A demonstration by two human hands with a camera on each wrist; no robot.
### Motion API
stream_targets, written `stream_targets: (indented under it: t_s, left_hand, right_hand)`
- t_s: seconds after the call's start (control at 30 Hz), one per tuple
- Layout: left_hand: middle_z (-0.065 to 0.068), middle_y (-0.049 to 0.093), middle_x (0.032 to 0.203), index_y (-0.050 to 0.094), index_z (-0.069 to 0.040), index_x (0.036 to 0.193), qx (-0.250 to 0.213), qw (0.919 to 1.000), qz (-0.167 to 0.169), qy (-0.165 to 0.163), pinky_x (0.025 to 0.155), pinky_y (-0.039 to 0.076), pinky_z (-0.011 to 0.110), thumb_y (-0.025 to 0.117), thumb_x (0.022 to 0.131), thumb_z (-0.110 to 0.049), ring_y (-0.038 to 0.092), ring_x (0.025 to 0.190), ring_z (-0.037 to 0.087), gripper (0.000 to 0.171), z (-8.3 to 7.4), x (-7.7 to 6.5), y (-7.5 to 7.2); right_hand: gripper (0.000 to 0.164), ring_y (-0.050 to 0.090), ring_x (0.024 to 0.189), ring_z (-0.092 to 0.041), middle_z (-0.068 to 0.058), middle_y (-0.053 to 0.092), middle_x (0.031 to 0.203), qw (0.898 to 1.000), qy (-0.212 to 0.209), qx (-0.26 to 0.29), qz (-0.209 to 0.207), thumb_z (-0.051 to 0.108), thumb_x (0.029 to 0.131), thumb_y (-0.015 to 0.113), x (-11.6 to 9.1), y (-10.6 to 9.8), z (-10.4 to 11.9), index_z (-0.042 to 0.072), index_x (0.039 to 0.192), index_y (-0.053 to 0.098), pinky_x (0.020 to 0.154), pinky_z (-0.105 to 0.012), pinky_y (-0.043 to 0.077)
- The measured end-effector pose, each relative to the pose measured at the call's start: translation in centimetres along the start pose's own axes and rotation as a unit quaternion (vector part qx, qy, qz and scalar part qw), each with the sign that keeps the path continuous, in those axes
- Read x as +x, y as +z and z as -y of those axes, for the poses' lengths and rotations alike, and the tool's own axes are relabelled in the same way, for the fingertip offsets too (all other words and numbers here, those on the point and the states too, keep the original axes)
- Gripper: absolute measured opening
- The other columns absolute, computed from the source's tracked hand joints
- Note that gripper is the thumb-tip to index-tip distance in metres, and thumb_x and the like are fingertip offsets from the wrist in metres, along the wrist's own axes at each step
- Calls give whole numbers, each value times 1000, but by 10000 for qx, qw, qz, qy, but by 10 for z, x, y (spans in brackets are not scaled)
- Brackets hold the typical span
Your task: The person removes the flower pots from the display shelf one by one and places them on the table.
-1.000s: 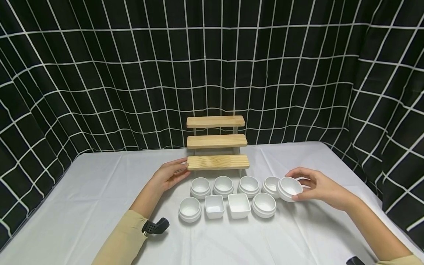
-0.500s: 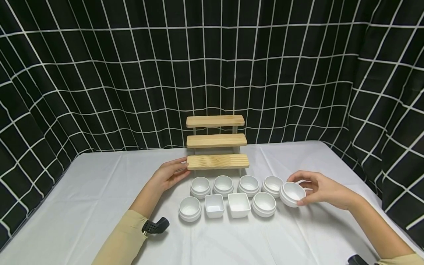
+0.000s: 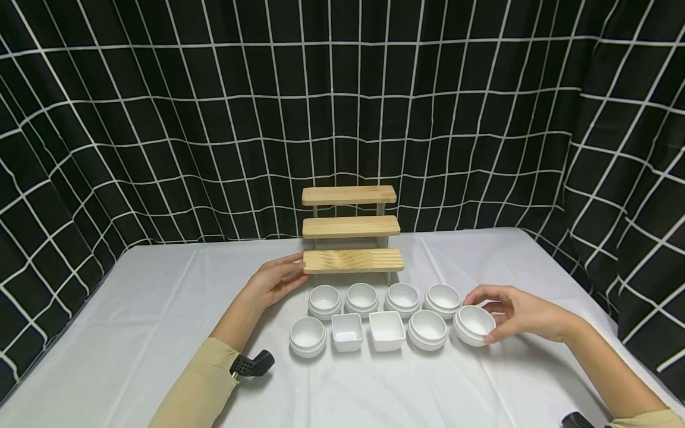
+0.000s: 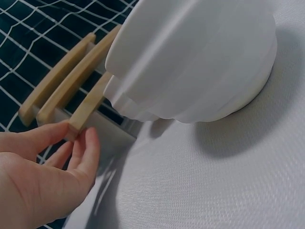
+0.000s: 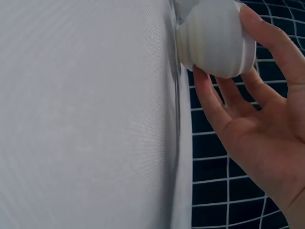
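Observation:
My right hand (image 3: 516,315) holds a small white round bowl (image 3: 474,324) by its sides, thumb at the near rim and fingers at the far side. That bowl is upright at the right end of the front row, close to the table; the right wrist view shows the grip from the side. At the left, my left hand (image 3: 273,280) pinches the end of the lowest board of a three-tier wooden shelf stand (image 3: 353,261). In the left wrist view the thumb lies over the board (image 4: 86,112) and the fingers come from below.
White round bowls (image 3: 361,297) form a back row before the stand. Nearer, two square bowls (image 3: 346,333) sit between round ones (image 3: 307,334). A white cloth covers the table (image 3: 176,309); a black grid-patterned curtain (image 3: 214,119) hangs behind and at both sides.
My right hand has brought the round bowl toward me and slightly right, from beside the back row down to the front row's end. My left hand stays on the stand.

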State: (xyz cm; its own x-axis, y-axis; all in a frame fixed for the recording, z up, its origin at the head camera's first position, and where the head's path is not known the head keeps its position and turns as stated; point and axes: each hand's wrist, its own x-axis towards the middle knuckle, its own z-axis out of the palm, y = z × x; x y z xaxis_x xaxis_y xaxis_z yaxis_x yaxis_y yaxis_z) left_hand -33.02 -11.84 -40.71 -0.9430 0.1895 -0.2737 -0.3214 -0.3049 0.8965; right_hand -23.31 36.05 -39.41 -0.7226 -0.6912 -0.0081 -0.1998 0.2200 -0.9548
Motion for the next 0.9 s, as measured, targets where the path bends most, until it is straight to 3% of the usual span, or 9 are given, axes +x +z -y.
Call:
stream_targets:
  t_s: [0.13, 0.4, 0.53, 0.9]
  left_hand:
    - [25, 60, 140, 51, 7, 151, 3, 10000, 59, 45, 101, 62, 28, 61, 102, 7, 68, 105, 19, 50, -1, -3, 0]
    - [23, 57, 139, 45, 6, 156, -50, 9999, -81, -57, 97, 64, 25, 55, 105, 8, 70, 91, 13, 52, 0, 3, 0]
    - [23, 56, 141, 46, 5, 155, -41, 9999, -95, -66, 98, 63, 25, 56, 105, 7, 69, 92, 13, 51, 0, 4, 0]
    - [26, 53, 146, 46, 6, 155, -92, 9999, -117, -87, 97, 64, 25, 54, 105, 9, 69, 92, 14, 51, 1, 5, 0]
  right_hand:
    - [49, 72, 108, -20, 3, 64, 131, 10000, 42, 19, 24, -11, 88, 75, 0, 0, -2, -1, 132, 57, 84, -30, 67]
    - [51, 72, 109, -19, 4, 65, 132, 9998, 79, 42, 173, -11, 87, 76, 1, 0, -6, -5, 133, 56, 90, -29, 66]
    - [52, 72, 109, -18, 5, 65, 132, 9998, 70, 1, 201, -10, 87, 77, 2, 0, -7, -6, 133, 55, 91, -29, 66]
    - [51, 73, 107, -22, 4, 63, 131, 9997, 177, -68, 128, -9, 87, 77, 2, 1, -6, -3, 134, 57, 89, -29, 66]
